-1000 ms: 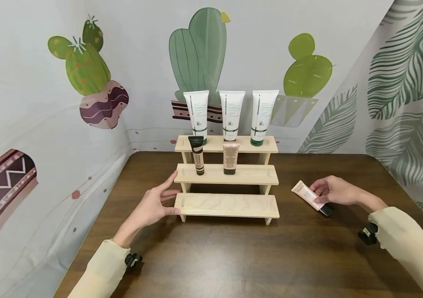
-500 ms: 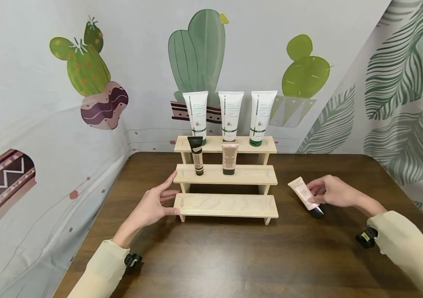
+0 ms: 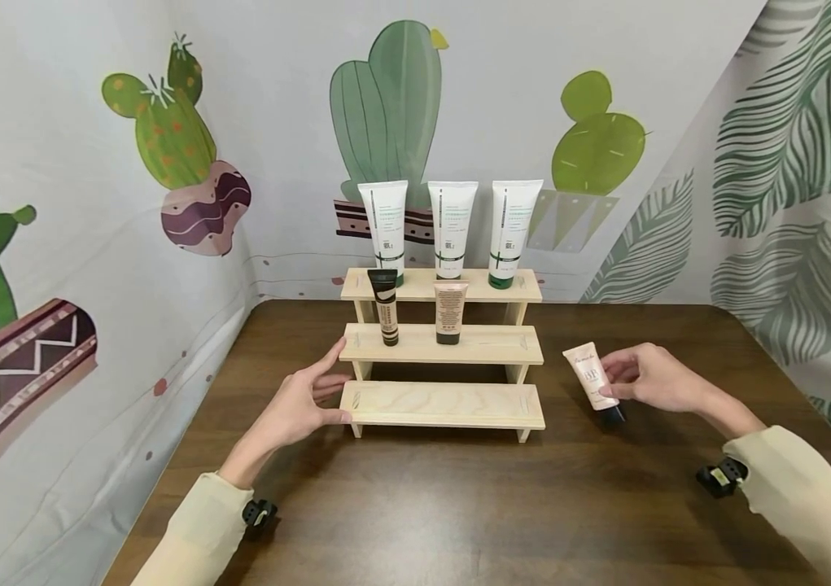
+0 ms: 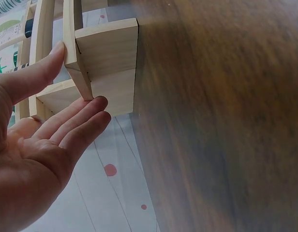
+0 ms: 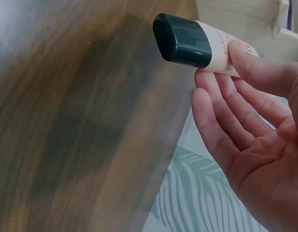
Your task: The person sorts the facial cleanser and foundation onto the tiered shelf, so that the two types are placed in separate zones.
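My right hand point(image 3: 648, 378) pinches a pale pink BB cream tube point(image 3: 588, 373) between thumb and fingers, to the right of the stand. It tilts with the black cap point(image 5: 183, 41) down, above the table. My left hand point(image 3: 305, 400) touches the left side of a three-step wooden stand point(image 3: 452, 403), its fingers fairly straight; in the left wrist view the thumb point(image 4: 54, 58) lies against a step's edge. On the middle step stand a black and beige tube point(image 3: 387, 313) and a pink tube with a dark cap point(image 3: 449, 313).
Several white tubes with green caps, one of them a white tube point(image 3: 514, 232) at the right, stand on the top step. The brown wooden table point(image 3: 415, 505) extends around the stand. A printed cactus cloth point(image 3: 276, 122) hangs behind.
The right hand has turned the BB cream tube more upright and brought it slightly left, with its printed front showing more. The left hand stays at the stand's side.
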Available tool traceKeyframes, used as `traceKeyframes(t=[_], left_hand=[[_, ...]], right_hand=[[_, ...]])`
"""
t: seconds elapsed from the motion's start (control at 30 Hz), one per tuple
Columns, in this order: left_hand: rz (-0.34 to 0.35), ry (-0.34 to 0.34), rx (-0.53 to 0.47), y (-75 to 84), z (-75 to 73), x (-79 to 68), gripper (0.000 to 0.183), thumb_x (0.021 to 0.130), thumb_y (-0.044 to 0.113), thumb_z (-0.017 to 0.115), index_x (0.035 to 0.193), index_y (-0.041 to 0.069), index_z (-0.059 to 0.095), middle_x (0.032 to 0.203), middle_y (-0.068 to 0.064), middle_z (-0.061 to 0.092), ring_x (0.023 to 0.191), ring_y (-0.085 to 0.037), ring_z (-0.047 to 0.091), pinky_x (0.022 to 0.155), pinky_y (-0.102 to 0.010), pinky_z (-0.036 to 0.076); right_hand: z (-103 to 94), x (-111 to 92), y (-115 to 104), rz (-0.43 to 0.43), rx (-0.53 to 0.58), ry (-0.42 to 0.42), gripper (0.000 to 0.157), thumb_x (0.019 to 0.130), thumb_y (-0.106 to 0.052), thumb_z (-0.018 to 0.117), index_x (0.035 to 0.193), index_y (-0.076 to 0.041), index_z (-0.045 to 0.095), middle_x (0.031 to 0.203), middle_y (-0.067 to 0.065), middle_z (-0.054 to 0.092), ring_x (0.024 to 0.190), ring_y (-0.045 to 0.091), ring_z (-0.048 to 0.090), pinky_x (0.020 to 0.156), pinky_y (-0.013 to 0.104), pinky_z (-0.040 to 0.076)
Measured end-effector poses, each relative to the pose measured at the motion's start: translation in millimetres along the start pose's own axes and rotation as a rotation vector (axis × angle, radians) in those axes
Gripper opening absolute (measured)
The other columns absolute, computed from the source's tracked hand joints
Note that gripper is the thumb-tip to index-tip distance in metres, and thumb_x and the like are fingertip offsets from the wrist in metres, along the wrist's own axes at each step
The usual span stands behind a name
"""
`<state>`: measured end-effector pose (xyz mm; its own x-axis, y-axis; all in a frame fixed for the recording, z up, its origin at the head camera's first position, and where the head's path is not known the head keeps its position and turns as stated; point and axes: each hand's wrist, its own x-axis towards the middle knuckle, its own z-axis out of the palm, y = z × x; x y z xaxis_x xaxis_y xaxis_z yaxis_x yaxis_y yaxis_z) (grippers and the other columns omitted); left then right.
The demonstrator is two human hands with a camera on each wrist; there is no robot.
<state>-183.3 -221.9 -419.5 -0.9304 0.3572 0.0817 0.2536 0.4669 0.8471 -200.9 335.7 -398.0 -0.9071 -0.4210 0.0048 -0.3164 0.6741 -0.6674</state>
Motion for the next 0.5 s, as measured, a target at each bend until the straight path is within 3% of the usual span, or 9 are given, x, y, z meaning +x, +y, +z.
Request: traceKeyframes(t=[0.5], left_hand=[[-0.01, 0.001, -0.001, 0.2, 0.5, 0.4, 0.118, 0.079, -0.005, 0.09, 0.17, 0.03, 0.023, 0.136, -0.029, 0.064, 0.126, -0.042, 0.063, 0.105, -0.055, 0.049]], right_hand=[[0.3, -5, -35, -0.071, -0.047, 0.246, 0.031, 0.087, -0.006, 0.087, 0.112, 0.009, 0.074, 0.09, 0.007, 0.077, 0.079, 0.01, 0.072, 0.065, 0.02, 0.055]])
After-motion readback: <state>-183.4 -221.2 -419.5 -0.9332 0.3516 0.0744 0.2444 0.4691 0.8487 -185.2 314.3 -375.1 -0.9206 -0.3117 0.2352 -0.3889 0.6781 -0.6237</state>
